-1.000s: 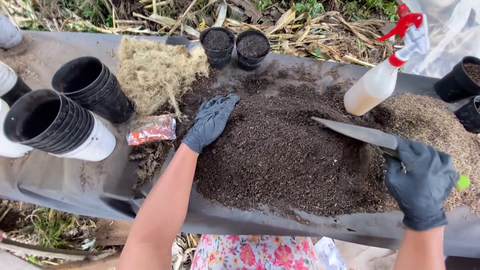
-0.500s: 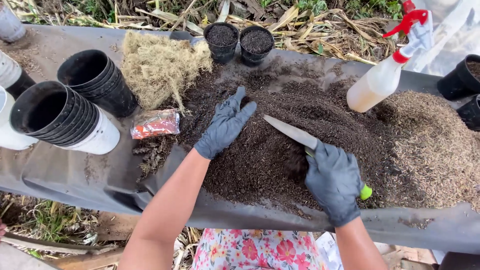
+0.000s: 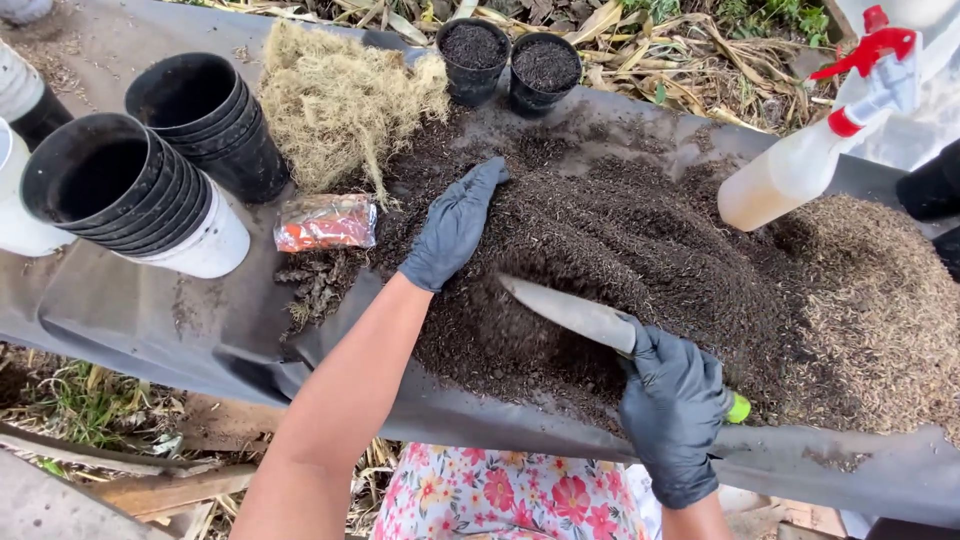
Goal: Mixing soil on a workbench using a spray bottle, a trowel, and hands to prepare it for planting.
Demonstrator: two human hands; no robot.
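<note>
On the dark surface (image 3: 120, 310): soil heap (image 3: 620, 250) central, left hand (image 3: 455, 228) flat and spread upon it, right hand (image 3: 672, 400) clamped on trowel (image 3: 572, 312). Likely spillage over near edge if swept too hard.

left hand (image 3: 455, 228): black glove | right hand (image 3: 672, 408): black glove | forearms bare | floral garment

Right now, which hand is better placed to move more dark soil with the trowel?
The right hand: it already holds the trowel, blade on the soil pile. The left hand lies flat on the soil, empty.
</note>
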